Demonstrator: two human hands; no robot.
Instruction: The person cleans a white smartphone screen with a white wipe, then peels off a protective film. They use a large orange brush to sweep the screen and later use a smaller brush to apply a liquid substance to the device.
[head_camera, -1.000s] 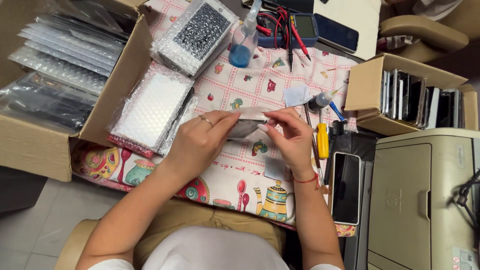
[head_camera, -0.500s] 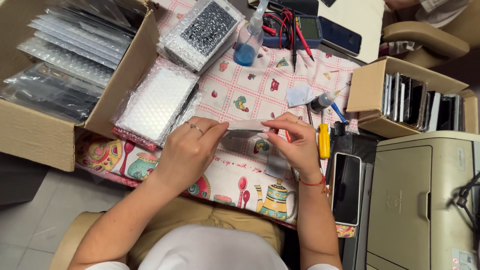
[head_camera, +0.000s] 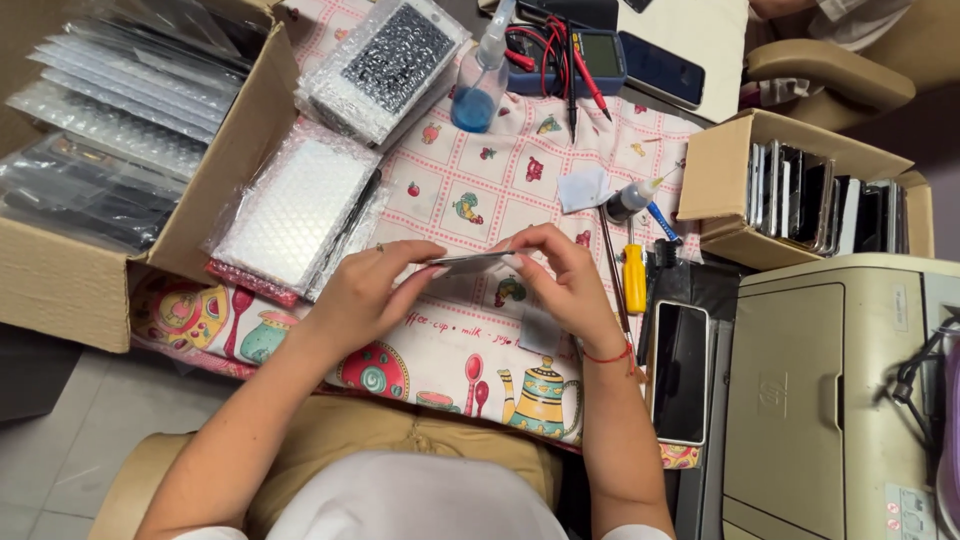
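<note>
From the head camera, both hands meet over the patterned tablecloth (head_camera: 470, 200). The left hand (head_camera: 370, 295) and the right hand (head_camera: 565, 285) pinch a thin, flat phone screen panel (head_camera: 470, 263) between them, edge-on to the view and lifted just above the cloth, fingers curled narrow around its two ends. Just left of the left hand lie bubble-wrapped panels (head_camera: 295, 205), beside a big cardboard box (head_camera: 225, 170) full of more wrapped ones. Near the right hand sit a yellow-handled screwdriver (head_camera: 634, 280), a small glue bottle (head_camera: 630, 200) and a dark phone (head_camera: 680, 370). Farther back stand a blue spray bottle (head_camera: 480, 90), a multimeter (head_camera: 585, 55) and a small box of screens (head_camera: 800, 190)
</note>
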